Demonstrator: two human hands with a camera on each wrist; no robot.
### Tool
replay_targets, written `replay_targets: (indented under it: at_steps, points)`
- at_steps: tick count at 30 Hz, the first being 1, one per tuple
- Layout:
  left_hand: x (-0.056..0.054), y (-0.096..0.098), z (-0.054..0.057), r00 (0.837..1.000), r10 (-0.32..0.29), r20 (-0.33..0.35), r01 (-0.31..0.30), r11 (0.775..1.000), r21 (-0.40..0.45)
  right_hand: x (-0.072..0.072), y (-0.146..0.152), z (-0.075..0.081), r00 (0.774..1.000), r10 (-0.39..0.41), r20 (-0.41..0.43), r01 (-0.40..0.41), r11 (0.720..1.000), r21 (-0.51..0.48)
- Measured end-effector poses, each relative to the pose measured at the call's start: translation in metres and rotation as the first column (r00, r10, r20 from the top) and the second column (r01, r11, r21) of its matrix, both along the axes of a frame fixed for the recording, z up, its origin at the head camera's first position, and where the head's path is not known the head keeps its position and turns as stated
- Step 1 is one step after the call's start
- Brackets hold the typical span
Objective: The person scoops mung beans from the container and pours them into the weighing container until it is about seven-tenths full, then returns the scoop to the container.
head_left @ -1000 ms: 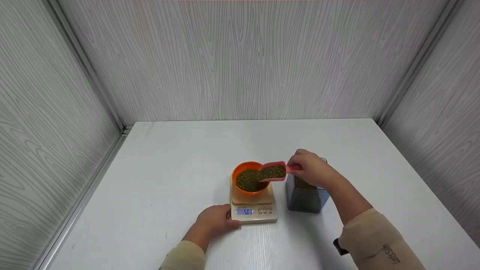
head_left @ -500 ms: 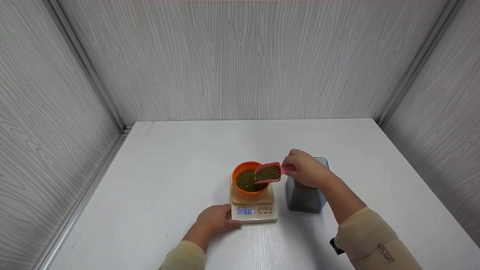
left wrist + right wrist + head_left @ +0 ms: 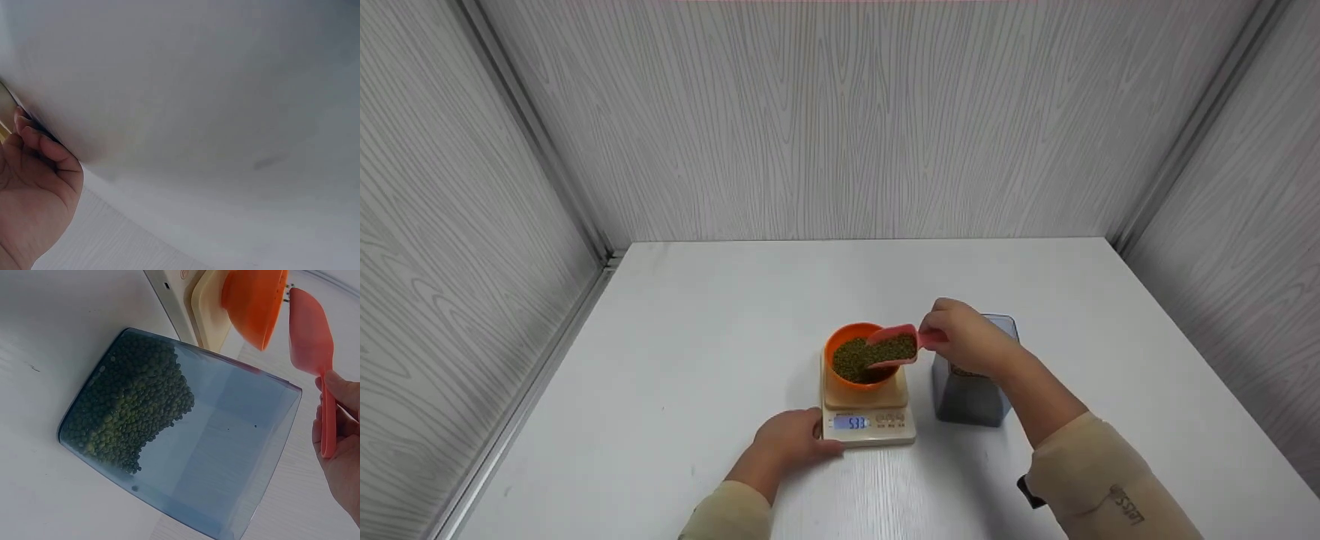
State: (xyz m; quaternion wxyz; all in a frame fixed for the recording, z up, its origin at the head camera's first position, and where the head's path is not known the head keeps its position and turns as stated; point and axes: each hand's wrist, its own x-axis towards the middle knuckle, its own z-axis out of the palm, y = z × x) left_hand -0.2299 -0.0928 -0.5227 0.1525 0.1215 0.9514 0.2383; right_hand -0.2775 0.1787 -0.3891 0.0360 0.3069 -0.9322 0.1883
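Observation:
In the head view my right hand [image 3: 967, 336] pinches the handle of a pink scoop [image 3: 311, 332] loaded with small green beans. The scoop tilts over an orange bowl [image 3: 840, 334] of green beans, and several beans drop from its lip in the right wrist view. Under the bowl is a kitchen scale [image 3: 894, 435], its lit display reading about 533. My left hand [image 3: 791, 439] holds the scale's near left corner, thumb along the front edge; its curled fingers [image 3: 53, 147] show in the left wrist view.
Right of the scale, beneath my right forearm, stands a clear bluish container [image 3: 225, 433] partly filled with green beans [image 3: 132, 402]. All of it sits on a white table [image 3: 720, 322] with grey wood-grain panels [image 3: 840, 127] at the back and both sides.
My right hand has moved slightly left, bringing the scoop further over the bowl. The display has risen from about 503 to 533. My left hand has stayed put.

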Motion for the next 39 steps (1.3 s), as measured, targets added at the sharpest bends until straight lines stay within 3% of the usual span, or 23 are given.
replay_targets:
  at_steps: [22, 30, 39]
  points:
    - [0.000, 0.000, -0.001, 1.000, -0.010, -0.015, 0.010, 1.000, -0.022, -0.002, -0.013, 0.005, 0.994, -0.108, -0.013, 0.108, 0.992, 0.061]
    - [0.001, 0.000, -0.002, 1.000, -0.012, -0.023, 0.012, 1.000, -0.023, -0.004, -0.017, 0.005, 0.995, -0.076, -0.071, 0.080, 0.996, 0.045]
    - [-0.001, -0.001, -0.002, 1.000, -0.018, -0.022, 0.017, 0.999, -0.036, -0.002, -0.023, 0.008, 0.994, -0.106, -0.012, 0.107, 0.992, 0.069]
